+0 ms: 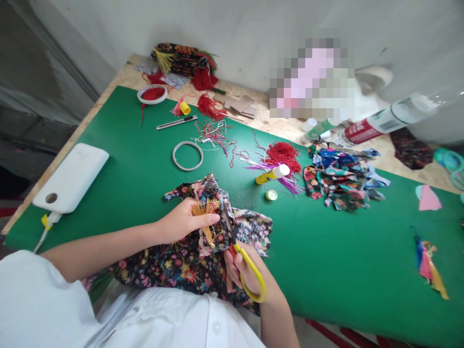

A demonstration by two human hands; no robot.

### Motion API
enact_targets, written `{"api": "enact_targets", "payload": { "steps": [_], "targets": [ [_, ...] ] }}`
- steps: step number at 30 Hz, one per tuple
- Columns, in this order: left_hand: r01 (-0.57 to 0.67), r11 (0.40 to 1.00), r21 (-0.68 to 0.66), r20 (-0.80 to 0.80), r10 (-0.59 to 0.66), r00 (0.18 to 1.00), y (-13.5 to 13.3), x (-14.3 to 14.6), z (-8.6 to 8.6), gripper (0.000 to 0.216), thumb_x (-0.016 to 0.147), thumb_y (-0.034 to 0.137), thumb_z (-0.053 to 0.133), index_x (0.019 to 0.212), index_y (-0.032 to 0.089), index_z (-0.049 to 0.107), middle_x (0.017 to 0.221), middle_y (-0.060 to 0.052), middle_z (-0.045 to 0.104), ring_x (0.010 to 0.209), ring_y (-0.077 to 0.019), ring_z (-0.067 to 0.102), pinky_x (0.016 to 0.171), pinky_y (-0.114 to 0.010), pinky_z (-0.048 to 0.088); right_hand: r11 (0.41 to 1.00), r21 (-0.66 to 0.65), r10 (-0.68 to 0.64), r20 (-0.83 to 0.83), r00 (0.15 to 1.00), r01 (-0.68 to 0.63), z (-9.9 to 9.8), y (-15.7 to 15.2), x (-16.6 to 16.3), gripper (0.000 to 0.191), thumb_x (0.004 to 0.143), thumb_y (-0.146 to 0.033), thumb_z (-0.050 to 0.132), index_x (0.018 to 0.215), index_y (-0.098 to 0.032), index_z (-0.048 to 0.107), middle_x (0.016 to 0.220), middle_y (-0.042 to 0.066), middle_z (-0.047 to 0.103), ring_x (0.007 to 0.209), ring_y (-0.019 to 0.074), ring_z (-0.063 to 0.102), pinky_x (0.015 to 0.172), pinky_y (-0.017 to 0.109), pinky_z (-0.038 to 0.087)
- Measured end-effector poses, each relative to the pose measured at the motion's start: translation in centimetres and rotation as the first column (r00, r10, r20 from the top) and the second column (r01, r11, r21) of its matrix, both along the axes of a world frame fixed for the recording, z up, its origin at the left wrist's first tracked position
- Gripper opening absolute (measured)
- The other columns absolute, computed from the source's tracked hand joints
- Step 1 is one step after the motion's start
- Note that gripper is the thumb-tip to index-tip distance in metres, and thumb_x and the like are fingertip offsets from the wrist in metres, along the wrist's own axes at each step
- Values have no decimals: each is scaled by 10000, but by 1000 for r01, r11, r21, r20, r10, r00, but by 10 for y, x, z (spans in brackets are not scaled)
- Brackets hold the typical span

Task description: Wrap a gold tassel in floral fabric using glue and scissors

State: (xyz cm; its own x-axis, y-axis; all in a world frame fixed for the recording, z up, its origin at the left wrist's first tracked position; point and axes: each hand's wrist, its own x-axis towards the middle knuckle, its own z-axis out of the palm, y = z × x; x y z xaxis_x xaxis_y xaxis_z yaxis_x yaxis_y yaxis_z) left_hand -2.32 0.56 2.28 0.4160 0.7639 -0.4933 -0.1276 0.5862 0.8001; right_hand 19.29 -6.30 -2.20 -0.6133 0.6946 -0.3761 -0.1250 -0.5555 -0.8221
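Black floral fabric (pixel 181 270) hangs over the table's near edge and lies in front of my body. With thumb and fingers, my left hand (pixel 186 220) grips a raised piece of this fabric, and a golden-yellow tassel (pixel 206 227) lies against the cloth under that thumb. My right hand (pixel 244 266) is closed around the handles of scissors (pixel 250 270) with a yellow outer loop and some red. The dark blades point away from me, touching the cloth's edge just right of my left thumb. Whether they have cut into it I cannot tell.
On the green table mat (pixel 326 256) lie a glue stick (pixel 268 175), a tape ring (pixel 187 169), a utility knife (pixel 177 123), red threads (pixel 282 155) and fabric scraps (pixel 337 179). A white power bank (pixel 72 176) with a cable sits left. A bottle (pixel 391 121) lies back right.
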Motion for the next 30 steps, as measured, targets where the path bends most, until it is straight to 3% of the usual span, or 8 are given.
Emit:
{"api": "enact_targets", "payload": {
  "steps": [7,12,18,24,30],
  "targets": [
    [41,997,70,-58,-37,998,0,1,-1,269,735,389,738,724,140,637,694,-3,667,675,-126,577,725,-257,499,1000,16,-5,15,1000,5,-3,-3,0,543,888,-728,531,796,-199,451,496,-105,396,343,35,373,381,176,483],
    [0,993,119,-80,10,997,1,2,4,216,740,346,751,745,150,660,718,6,698,665,-126,590,706,-245,509,1000,6,-21,17,1000,21,-2,-2,-2,559,861,-748,550,804,-200,454,503,-107,386,345,38,353,369,185,468],
    [-137,974,182,-76,153,985,0,0,-5,364,756,445,785,962,148,739,990,-53,775,859,-187,688,818,-281,547,999,49,20,67,998,-23,0,-2,2,554,873,-752,526,796,-213,425,513,-100,392,357,52,378,370,197,448],
    [-270,953,135,17,271,963,1,1,-11,331,729,422,833,911,158,753,971,-40,774,864,-168,704,868,-287,555,998,54,29,105,994,-35,3,-1,3,559,876,-753,524,780,-211,426,498,-97,389,347,46,370,349,170,371],
    [-282,957,68,41,280,959,1,3,-5,335,703,389,862,911,155,741,936,-30,779,828,-151,705,848,-271,564,1000,27,-5,110,994,2,14,0,-3,554,865,-741,555,770,-213,418,490,-108,357,342,42,354,370,184,441]
  ]
}}
